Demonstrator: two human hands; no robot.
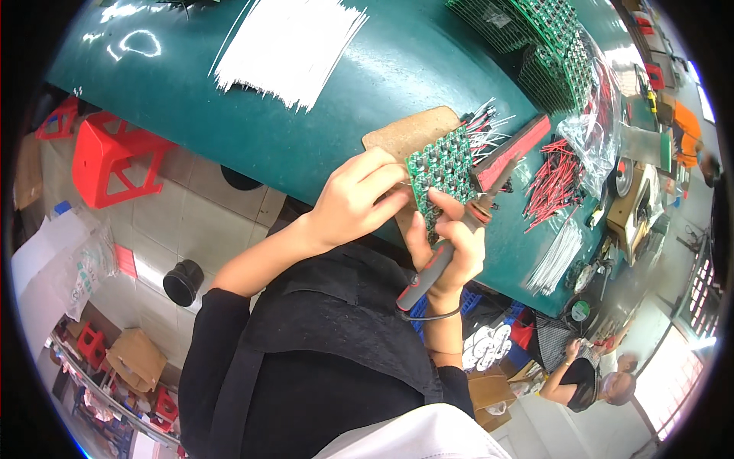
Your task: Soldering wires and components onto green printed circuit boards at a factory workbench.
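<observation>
A green circuit board (442,170) packed with small black parts is held up, tilted, in front of me. My left hand (359,195) has its fingers closed at the board's left edge, where a thin line like a wire shows between them. In my right hand (457,249) is a soldering iron with a grey and red handle (426,280), its brownish metal end pointing up and away past the board. My right thumb and forefinger also touch the board's lower part. Behind the board lies a brown pad (413,130) on the green table.
A long red block (512,151) stands right of the board, near red and black wires (556,182) and white wires (556,258). White strips (287,50) lie on the far table (168,84). Stacked circuit boards (554,65) stand far right. A person (585,379) sits at lower right.
</observation>
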